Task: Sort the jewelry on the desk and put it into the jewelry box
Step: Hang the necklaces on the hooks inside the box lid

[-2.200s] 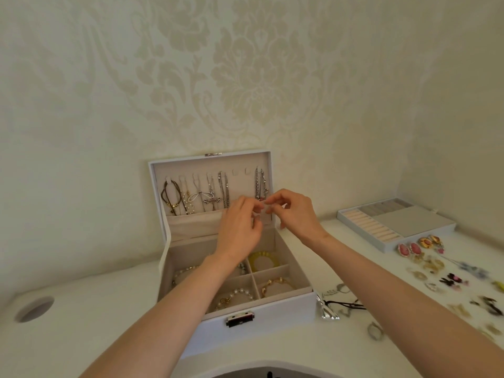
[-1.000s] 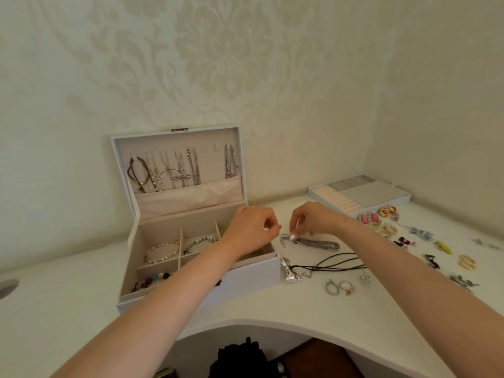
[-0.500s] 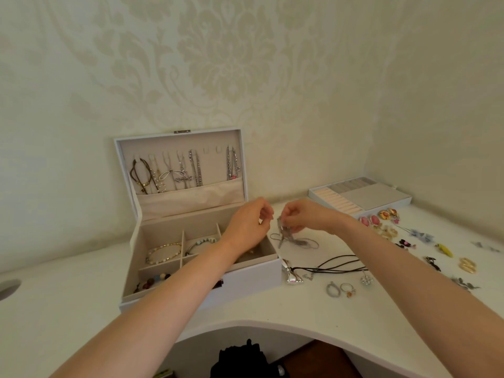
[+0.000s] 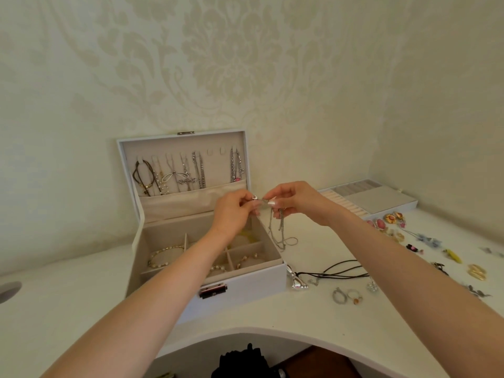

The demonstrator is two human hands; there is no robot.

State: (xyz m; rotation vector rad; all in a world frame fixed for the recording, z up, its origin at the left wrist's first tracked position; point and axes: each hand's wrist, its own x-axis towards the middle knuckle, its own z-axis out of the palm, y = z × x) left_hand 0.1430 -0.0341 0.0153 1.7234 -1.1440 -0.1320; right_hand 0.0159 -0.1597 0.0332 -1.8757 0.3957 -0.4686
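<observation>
- Fingertips [image 4: 274,197] of the right hand [image 4: 297,203] and those of the left hand [image 4: 234,211] are pressed together in a pinch on the top end of a silver chain [image 4: 279,227]. The two hands nearly touch, and the other fingers are curled in.
- Straight below the fingers the chain hangs in doubled strands. Its lowest loop reaches the desk [image 4: 81,309] just right of the box wall.
- Below and left of the fingers stands the open jewelry box [image 4: 245,290] with its lid upright. The left hand is over the back right compartment and the left forearm crosses above the front wall.
- Behind the fingers to the left, hung necklaces [image 4: 169,175] fill most of the lid, with two bare hooks [image 4: 216,151] between them.
- Bracelets [image 4: 163,256] lie in the compartments under the left forearm.
- Below and right of the fingers a black cord necklace [image 4: 335,271] lies on the desk, its silver pendant just beside the box's front right corner. A few rings [image 4: 346,294] lie nearer the front edge.
- Right of the fingers a ring tray [image 4: 381,199] sits against the wall. Earrings [image 4: 390,219] are scattered from it along the right side of the desk, under and beyond the right forearm.
- White desk top shows between the hanging chain and the tray, and also left of the box.
- Far below the fingers the front edge of the desk curves inward, with a dark object [image 4: 240,358] under it. Far to the left is a round hole [image 4: 8,291] in the desk top.
</observation>
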